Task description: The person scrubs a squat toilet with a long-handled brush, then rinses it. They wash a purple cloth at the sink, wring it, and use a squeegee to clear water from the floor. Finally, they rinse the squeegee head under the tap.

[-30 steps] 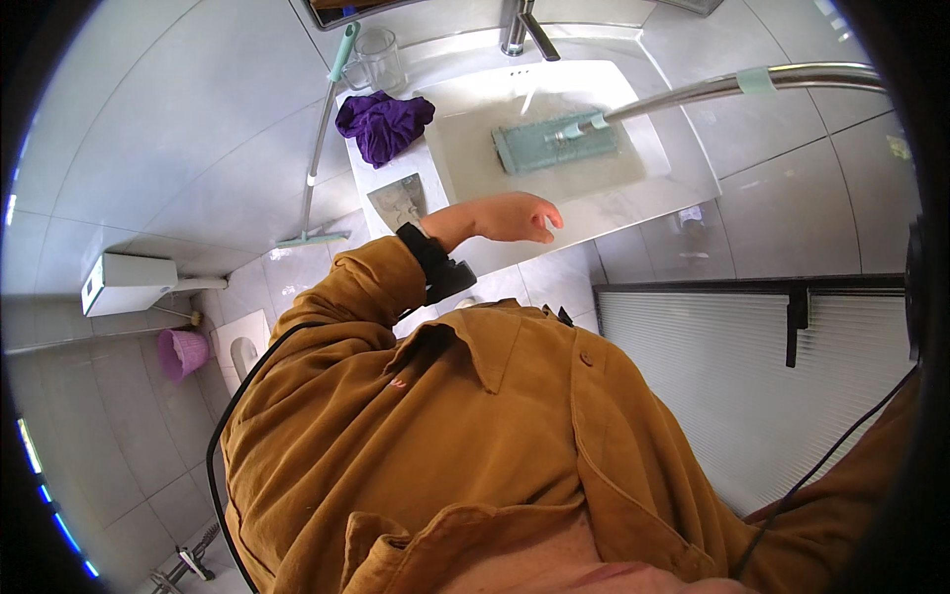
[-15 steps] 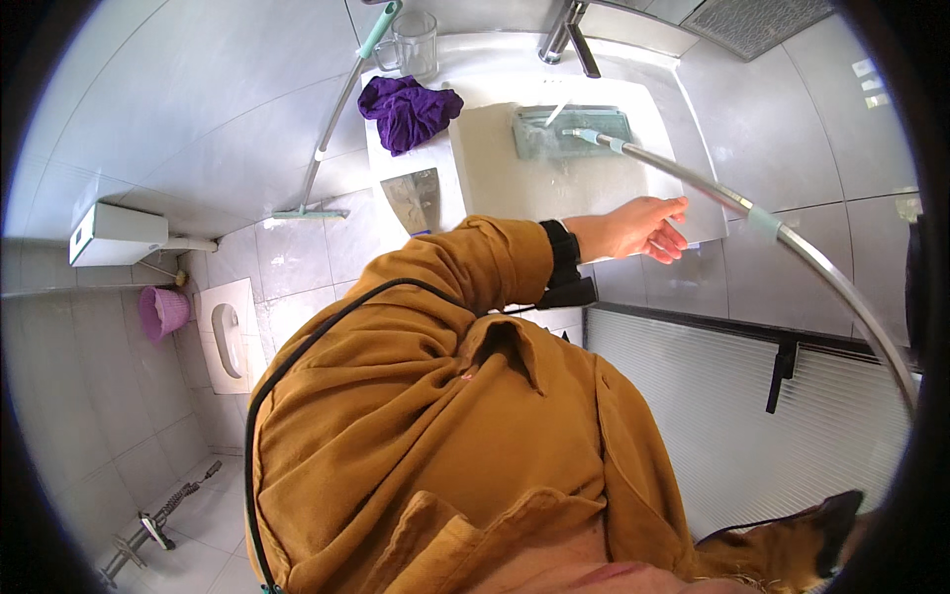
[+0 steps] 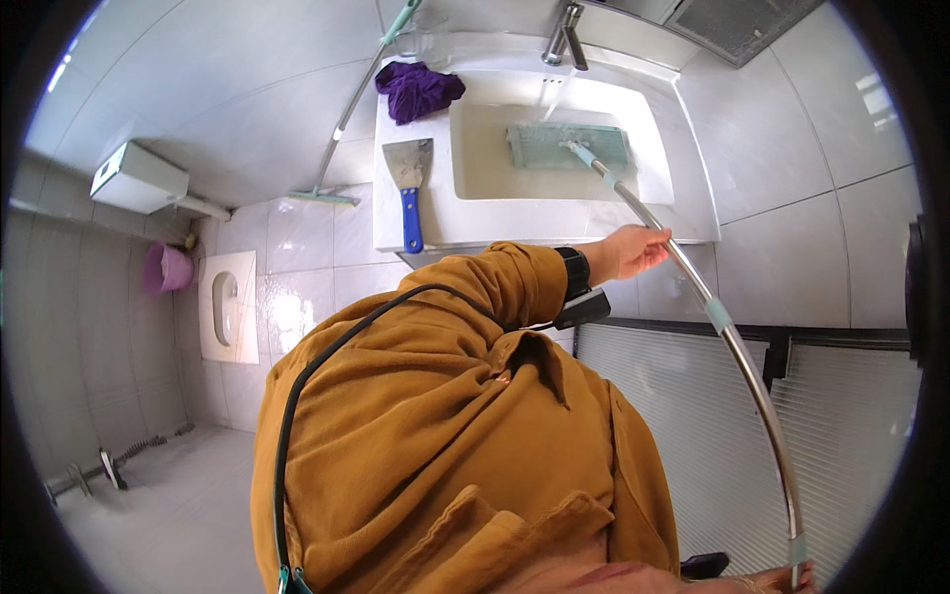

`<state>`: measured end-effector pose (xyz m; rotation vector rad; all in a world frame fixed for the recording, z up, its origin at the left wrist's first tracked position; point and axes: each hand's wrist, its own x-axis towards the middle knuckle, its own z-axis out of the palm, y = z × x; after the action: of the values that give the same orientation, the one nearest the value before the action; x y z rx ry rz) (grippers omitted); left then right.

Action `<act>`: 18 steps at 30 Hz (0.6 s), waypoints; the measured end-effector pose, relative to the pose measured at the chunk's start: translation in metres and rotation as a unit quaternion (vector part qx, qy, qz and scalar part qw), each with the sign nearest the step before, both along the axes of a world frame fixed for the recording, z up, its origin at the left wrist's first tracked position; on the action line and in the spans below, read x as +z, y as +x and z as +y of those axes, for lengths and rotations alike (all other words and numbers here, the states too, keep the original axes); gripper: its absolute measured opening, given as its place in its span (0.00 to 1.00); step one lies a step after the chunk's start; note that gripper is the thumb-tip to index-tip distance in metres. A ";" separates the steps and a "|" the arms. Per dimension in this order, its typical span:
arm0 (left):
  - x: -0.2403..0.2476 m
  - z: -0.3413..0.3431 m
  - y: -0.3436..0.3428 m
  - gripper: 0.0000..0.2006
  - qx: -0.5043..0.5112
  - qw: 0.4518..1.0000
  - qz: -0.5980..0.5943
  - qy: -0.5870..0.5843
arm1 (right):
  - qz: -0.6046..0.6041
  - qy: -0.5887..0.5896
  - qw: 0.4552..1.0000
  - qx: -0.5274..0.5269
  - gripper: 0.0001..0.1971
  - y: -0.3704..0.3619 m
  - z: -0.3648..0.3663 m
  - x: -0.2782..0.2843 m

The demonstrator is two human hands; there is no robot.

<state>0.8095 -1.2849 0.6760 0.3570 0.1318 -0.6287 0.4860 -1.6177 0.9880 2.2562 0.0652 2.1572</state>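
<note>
A flat mop with a long metal handle (image 3: pixel 744 358) and pale green joints stretches from the sink to the lower right. Its wide mop head (image 3: pixel 566 147) lies in the white sink (image 3: pixel 539 212), in water. At the pole's middle, my left hand (image 3: pixel 639 251) has its fingertips closed against the metal. My right hand (image 3: pixel 790 578), mostly cut off by the lower rim, is closed round the handle's far end. From the faucet (image 3: pixel 565 38) water runs down onto the mop head.
A purple cloth (image 3: pixel 417 91) and a blue-handled scraper (image 3: pixel 410 193) lie on the sink's left ledge. A second long-handled tool (image 3: pixel 345 117) leans on the wall near a clear mug (image 3: pixel 424 38). A squat toilet (image 3: pixel 228 307) and a pink basket (image 3: pixel 168 269) are left, a ribbed glass door (image 3: pixel 673 416) right.
My left hand has moved from free air onto the mop handle. The handle's rear end has swung leftward, and my right hand now shows on it. The view has shifted, revealing the whole scraper.
</note>
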 end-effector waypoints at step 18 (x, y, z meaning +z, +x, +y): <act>0.013 -0.070 -0.069 0.12 -0.021 0.987 -0.044 0.154 | 0.146 0.408 0.888 0.156 0.16 0.001 -0.052 -0.149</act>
<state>0.7410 -1.3544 0.6894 0.6861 0.1374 -0.6331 0.4872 -1.6699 0.8394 3.2030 -0.6450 2.2331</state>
